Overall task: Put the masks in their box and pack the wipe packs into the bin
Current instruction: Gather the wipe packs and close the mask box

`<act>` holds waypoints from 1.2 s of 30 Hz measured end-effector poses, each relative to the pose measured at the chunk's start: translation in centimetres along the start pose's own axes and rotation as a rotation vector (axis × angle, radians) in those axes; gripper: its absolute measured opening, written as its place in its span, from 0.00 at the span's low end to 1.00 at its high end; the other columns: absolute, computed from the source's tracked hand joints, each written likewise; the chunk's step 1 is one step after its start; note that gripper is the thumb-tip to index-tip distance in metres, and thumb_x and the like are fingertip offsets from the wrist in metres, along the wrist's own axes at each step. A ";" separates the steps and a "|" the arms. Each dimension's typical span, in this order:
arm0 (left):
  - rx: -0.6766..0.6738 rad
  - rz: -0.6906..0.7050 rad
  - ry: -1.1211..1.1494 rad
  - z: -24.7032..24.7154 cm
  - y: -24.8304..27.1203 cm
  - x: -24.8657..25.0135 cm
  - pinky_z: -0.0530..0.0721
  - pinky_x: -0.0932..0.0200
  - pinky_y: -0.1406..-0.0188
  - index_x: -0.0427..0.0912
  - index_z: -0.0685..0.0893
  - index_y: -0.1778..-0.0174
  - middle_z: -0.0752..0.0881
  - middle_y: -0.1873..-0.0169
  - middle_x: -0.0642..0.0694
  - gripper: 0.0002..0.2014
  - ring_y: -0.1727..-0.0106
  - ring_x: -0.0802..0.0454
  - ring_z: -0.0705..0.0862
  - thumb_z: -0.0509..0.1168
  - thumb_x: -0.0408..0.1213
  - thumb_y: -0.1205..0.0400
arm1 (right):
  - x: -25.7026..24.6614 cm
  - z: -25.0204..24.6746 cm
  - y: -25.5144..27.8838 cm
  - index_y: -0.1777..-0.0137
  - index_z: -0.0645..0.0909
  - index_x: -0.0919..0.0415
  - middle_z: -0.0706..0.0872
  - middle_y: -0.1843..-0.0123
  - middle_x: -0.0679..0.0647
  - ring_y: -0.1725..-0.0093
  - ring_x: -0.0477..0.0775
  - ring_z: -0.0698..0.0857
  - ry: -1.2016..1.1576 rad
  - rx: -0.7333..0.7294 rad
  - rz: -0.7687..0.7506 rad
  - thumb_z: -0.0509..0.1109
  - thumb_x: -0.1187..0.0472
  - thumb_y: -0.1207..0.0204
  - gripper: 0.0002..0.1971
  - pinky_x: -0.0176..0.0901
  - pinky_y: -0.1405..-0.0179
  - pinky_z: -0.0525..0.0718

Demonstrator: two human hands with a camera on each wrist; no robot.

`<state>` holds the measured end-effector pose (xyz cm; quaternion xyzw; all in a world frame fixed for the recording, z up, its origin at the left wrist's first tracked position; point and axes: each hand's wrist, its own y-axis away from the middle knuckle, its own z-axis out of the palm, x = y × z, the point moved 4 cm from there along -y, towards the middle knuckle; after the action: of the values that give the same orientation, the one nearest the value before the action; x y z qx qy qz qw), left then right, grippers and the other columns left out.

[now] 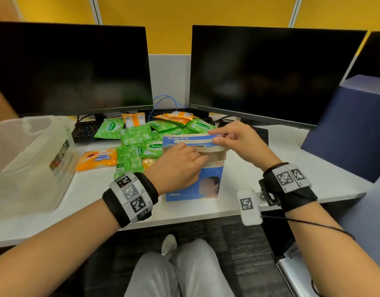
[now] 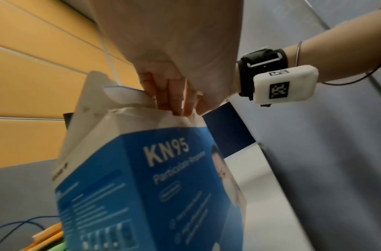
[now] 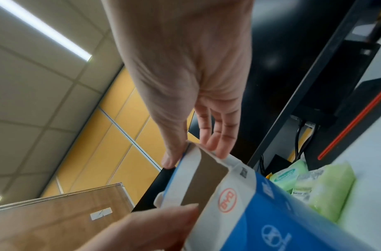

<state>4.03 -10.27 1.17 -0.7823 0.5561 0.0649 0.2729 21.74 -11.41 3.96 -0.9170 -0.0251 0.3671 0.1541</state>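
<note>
From the head view, you are working the top of the box [image 1: 194, 168], which is standing upright on the desk [image 1: 270, 168] right in front of you. Your left hand [image 1: 176, 168] is reaching into the open mouth with fingers curled, and your right hand [image 1: 238, 140] is pinching the lid flap [image 1: 191, 139] and holding it up and back. No masks are showing loose on the desk, so they are probably inside already, though you cannot see into the box. The wipe packs [image 1: 133, 142] are lying heaped just behind the box, green and orange, none of them packed. The bin [image 1: 30, 159] is sitting at your far left, well apart from the heap, and it looks to be holding nothing.

From the left wrist, your fingers [image 2: 174, 105] are curling over the box [image 2: 155, 186] rim and pressing a crumpled inner flap down.

From the right wrist, your thumb and fingers [image 3: 215, 141] are gripping the lid flap [image 3: 202, 169] by its edge, and a few green packs [image 3: 327, 188] are lying beyond.

Judging by this, you are finishing the mask half: the box needs closing, and the whole wipe-pack half is waiting.
</note>
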 end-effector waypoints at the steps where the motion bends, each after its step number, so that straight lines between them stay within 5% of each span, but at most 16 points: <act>1: -0.015 -0.008 -0.010 0.2 0.0 0.4 0.77 0.53 0.57 0.45 0.84 0.47 0.89 0.58 0.48 0.20 0.56 0.48 0.86 0.48 0.44 0.22 | 0.2 0.1 0.0 0.37 0.84 0.44 0.78 0.42 0.48 0.46 0.47 0.80 -0.007 -0.009 0.005 0.71 0.48 0.23 0.15 0.33 0.55 0.80; 6: 0.094 -0.013 0.007 -0.4 -0.2 0.5 0.66 0.54 0.57 0.46 0.84 0.51 0.86 0.59 0.48 0.16 0.58 0.47 0.83 0.51 0.44 0.21 | 0.2 0.3 0.1 0.35 0.82 0.46 0.76 0.41 0.44 0.53 0.40 0.80 0.030 0.012 0.025 0.70 0.45 0.25 0.19 0.30 0.58 0.80; 10: 0.183 -0.056 0.028 -0.8 -0.6 -1.3 0.67 0.49 0.44 0.49 0.83 0.48 0.84 0.41 0.44 0.13 0.38 0.43 0.76 0.60 0.36 0.25 | 0.8 0.5 0.2 0.30 0.76 0.46 0.78 0.35 0.45 0.42 0.44 0.82 -0.130 -0.010 0.070 0.71 0.45 0.24 0.23 0.39 0.49 0.85; 12: 0.186 -0.143 -0.007 -1.0 -0.9 -3.0 0.65 0.41 0.38 0.50 0.85 0.48 0.79 0.33 0.40 0.16 0.31 0.40 0.67 0.65 0.31 0.30 | 1.0 0.4 0.3 0.26 0.71 0.48 0.79 0.35 0.47 0.40 0.49 0.83 -0.201 0.057 0.100 0.66 0.46 0.20 0.23 0.41 0.50 0.87; 16: 0.290 -0.503 0.036 -2.2 -1.6 -7.0 0.65 0.38 0.37 0.47 0.82 0.42 0.74 0.32 0.36 0.26 0.28 0.35 0.67 0.63 0.19 0.33 | 1.2 0.5 0.4 0.30 0.72 0.53 0.84 0.42 0.48 0.44 0.50 0.86 -0.272 0.139 0.150 0.68 0.50 0.20 0.20 0.43 0.52 0.88; 21: 0.210 -0.681 0.329 -1.0 -1.4 -9.6 0.70 0.40 0.30 0.50 0.76 0.38 0.71 0.34 0.43 0.19 0.34 0.43 0.74 0.61 0.27 0.22 | 0.8 2.0 0.5 0.44 0.85 0.43 0.84 0.42 0.41 0.46 0.45 0.81 0.024 -0.209 0.099 0.70 0.48 0.22 0.09 0.34 0.57 0.78; 25: 0.303 -0.782 0.457 -0.9 -1.3 -10.9 0.73 0.54 0.38 0.46 0.73 0.33 0.69 0.34 0.41 0.21 0.37 0.41 0.73 0.65 0.31 0.22 | 0.8 1.4 -0.2 0.35 0.81 0.47 0.81 0.37 0.44 0.39 0.49 0.81 -0.011 -0.045 0.139 0.69 0.52 0.21 0.14 0.32 0.57 0.76; 28: 0.140 -1.056 0.873 0.8 -1.2 -12.0 0.72 0.57 0.43 0.42 0.58 0.20 0.65 0.27 0.38 0.33 0.38 0.43 0.75 0.65 0.35 0.20 | 0.6 0.7 -0.9 0.22 0.68 0.50 0.76 0.27 0.52 0.33 0.53 0.79 -0.152 0.063 0.251 0.70 0.55 0.21 0.28 0.38 0.49 0.76; 31: -0.106 -1.272 1.342 3.0 -1.1 -11.1 0.74 0.48 0.36 0.43 0.50 0.17 0.68 0.24 0.37 0.38 0.32 0.40 0.75 0.64 0.46 0.18 | 0.2 1.5 -1.4 0.17 0.57 0.53 0.76 0.27 0.56 0.37 0.53 0.79 -0.255 -0.076 0.350 0.71 0.56 0.21 0.36 0.44 0.43 0.79; 34: 0.064 -1.324 1.639 3.1 -1.3 -10.7 0.76 0.50 0.35 0.46 0.59 0.19 0.66 0.23 0.37 0.31 0.26 0.40 0.72 0.62 0.47 0.17 | 0.0 2.6 -1.6 0.17 0.55 0.56 0.80 0.37 0.51 0.40 0.52 0.82 -0.374 -0.200 0.371 0.68 0.64 0.20 0.35 0.50 0.40 0.83; 36: 0.226 -1.330 1.765 2.6 -1.1 -10.6 0.74 0.53 0.37 0.47 0.62 0.21 0.66 0.23 0.37 0.28 0.26 0.40 0.72 0.61 0.45 0.16 | 0.3 3.2 -1.7 0.15 0.49 0.53 0.77 0.34 0.49 0.37 0.53 0.81 -0.348 -0.196 0.347 0.68 0.65 0.20 0.39 0.53 0.35 0.81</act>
<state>1.59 0.13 3.70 -0.6668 0.0274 -0.7254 -0.1685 19.90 -8.93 2.04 -0.8410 0.0712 0.5363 -0.0075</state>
